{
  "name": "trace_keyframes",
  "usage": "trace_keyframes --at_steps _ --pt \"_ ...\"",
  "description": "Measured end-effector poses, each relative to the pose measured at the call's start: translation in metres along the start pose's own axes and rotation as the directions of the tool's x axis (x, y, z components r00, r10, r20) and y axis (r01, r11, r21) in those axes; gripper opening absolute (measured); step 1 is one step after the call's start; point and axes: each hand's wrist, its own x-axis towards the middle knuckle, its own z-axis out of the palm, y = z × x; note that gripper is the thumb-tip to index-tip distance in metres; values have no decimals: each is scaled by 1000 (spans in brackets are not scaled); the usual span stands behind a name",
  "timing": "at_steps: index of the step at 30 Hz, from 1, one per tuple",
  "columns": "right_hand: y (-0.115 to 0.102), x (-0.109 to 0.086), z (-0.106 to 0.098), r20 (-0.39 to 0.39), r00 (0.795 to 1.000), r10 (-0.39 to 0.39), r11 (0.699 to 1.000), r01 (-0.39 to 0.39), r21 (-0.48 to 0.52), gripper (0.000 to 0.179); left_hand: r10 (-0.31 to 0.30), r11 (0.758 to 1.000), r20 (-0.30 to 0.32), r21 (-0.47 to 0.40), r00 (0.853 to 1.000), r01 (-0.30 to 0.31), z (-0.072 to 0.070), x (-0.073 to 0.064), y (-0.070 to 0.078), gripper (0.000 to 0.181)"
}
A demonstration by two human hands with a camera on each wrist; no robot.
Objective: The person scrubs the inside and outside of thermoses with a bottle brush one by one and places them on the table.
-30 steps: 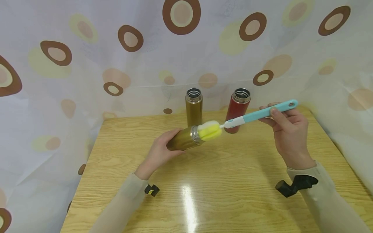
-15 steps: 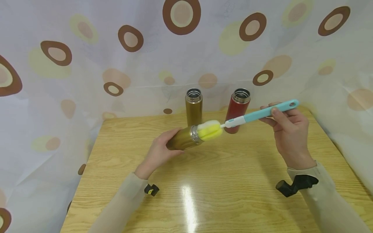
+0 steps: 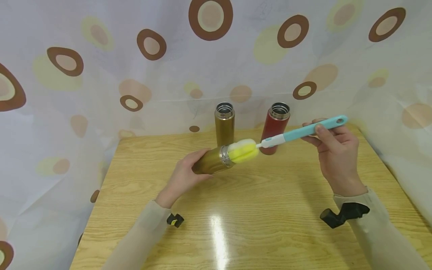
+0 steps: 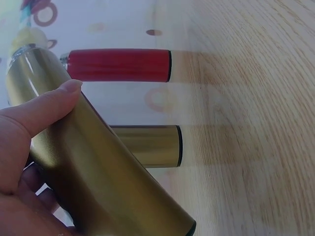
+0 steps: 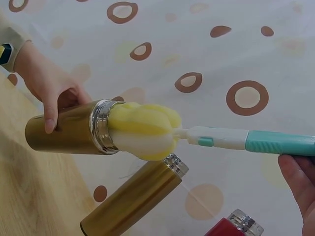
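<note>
My left hand (image 3: 185, 170) grips a gold thermos bottle (image 3: 210, 161), tilted with its mouth toward the right. In the left wrist view the thumb lies along the side of this gold bottle (image 4: 98, 162). My right hand (image 3: 337, 157) holds a bottle brush by its light blue handle (image 3: 303, 131), thumb on top. The brush's yellow and white sponge head (image 3: 243, 150) sits right at the bottle's mouth, most of it outside. From the right wrist view, the sponge (image 5: 145, 130) bulges out at the steel rim (image 5: 102, 127).
A second gold thermos (image 3: 225, 127) stands uncapped behind the held one. To its right stands an uncapped red thermos (image 3: 275, 127), behind the brush. Both are on the wooden table (image 3: 256, 210), close to a patterned curtain (image 3: 162, 116) at the back.
The brush and right hand have shifted very slightly to the right. Otherwise both hands and the bottles stay nearly still.
</note>
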Motion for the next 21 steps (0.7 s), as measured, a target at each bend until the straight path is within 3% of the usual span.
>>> trace_keyframes --at_steps 21 --pt "-1 2 -2 -1 1000 7 1000 -7 28 17 -18 1000 -5 22 1000 18 -1 -2 -1 81"
